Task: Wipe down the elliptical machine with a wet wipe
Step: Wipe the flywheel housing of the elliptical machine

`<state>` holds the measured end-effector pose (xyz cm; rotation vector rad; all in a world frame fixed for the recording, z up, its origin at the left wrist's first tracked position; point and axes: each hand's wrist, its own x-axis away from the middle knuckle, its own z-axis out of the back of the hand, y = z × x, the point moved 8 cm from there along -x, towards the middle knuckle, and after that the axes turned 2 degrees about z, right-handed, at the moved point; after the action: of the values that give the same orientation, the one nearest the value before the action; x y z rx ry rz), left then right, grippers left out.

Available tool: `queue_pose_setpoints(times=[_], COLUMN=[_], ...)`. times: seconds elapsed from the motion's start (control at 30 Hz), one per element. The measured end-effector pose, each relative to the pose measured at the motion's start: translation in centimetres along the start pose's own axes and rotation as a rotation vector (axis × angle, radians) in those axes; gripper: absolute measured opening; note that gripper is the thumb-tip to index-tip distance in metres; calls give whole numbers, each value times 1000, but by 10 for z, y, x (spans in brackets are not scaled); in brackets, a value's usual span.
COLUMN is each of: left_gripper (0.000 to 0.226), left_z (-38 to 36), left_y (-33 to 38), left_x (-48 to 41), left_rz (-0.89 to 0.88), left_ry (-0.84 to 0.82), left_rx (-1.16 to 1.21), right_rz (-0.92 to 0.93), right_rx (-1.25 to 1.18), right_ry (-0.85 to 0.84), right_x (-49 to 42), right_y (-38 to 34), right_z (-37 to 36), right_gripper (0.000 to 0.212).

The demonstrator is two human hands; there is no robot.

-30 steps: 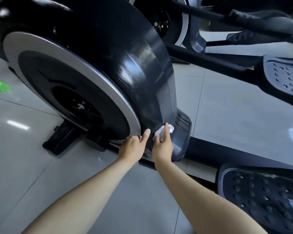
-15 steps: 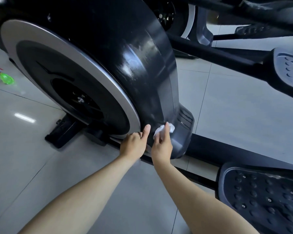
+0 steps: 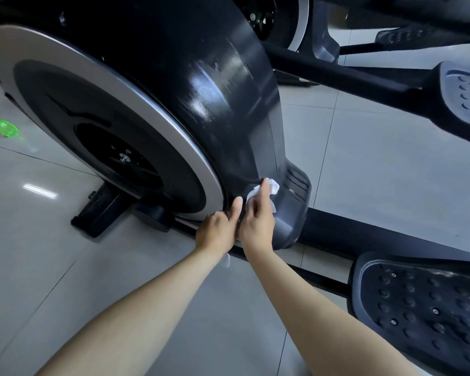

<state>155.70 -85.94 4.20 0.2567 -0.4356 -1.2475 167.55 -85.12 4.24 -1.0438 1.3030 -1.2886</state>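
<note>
Wipe: the white crumpled wet wipe [image 3: 274, 187] sits just right of frame centre. It is pressed low on the glossy black curved wheel housing [image 3: 215, 104] of the big black elliptical machine [image 3: 337, 234], right at the seam with the matte grey vented base shroud [image 3: 291, 213].
Right hand: the right hand [image 3: 257, 223] grips the wipe. Its forefinger stretches up over the wad and pushes it onto the plastic, and the other fingers are curled round the loose cloth.
Left hand: the left hand [image 3: 216, 232] is just left of the right one and touching it. Its thumb lies straight on the housing edge beside the flat silver metal ring [image 3: 136, 85], and its other fingers are curled under.
Unclear: a small white scrap [image 3: 226, 261] shows below the left wrist, and I cannot tell whether that hand holds it.
Deciding relation: the housing's long curved band runs from the wipe up and away toward the upper centre of the frame, with a streaky wet sheen higher up. The shroud lies right of and below the fingertips.
Nearer hand: the right hand, which has the wipe on the surface. The left looks to be only bracing.
Likely stroke: probably along the seam or down over the shroud, following the curve rather than crossing it.
Elsewhere: a black studded foot pedal [image 3: 418, 308] fills the lower right. A green plastic spray bottle [image 3: 6, 128] lies at the left edge on the pale grey tiled floor [image 3: 377, 164].
</note>
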Motion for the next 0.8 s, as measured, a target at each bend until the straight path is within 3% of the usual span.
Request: queue_pose_setpoints(times=[0.1, 0.17, 0.27, 0.33, 0.47, 0.57, 0.7, 0.8], left_gripper=[78, 79, 72, 69, 72, 74, 86, 87], left_z=[-9, -20, -28, -31, -35, -43, -66, -75], left_y=[-11, -14, -13, -13, -14, -15, -18, -11], left_x=[-2, -1, -1, -3, -7, -10, -13, -10], left_rz=[50, 69, 82, 87, 107, 142, 203, 219], left_ry=[0, -55, -128, -145, -131, -140, -232, -274], left_rx=[74, 140, 170, 174, 179, 146, 114, 103], right_rz=[-42, -101, -179, -221, -177, -80, -151, -213], right_rx=[194, 249, 502, 564, 321, 342, 443, 406], right_ry=[-10, -101, -249, -253, -101, -168, -375, -347], right_x=[9, 17, 20, 13, 8, 17, 30, 33], right_y=[38, 62, 87, 94, 69, 75, 101, 113], right_z=[3, 5, 13, 19, 18, 4, 7, 23], right_gripper=[29, 23, 63, 74, 48, 31, 85, 88])
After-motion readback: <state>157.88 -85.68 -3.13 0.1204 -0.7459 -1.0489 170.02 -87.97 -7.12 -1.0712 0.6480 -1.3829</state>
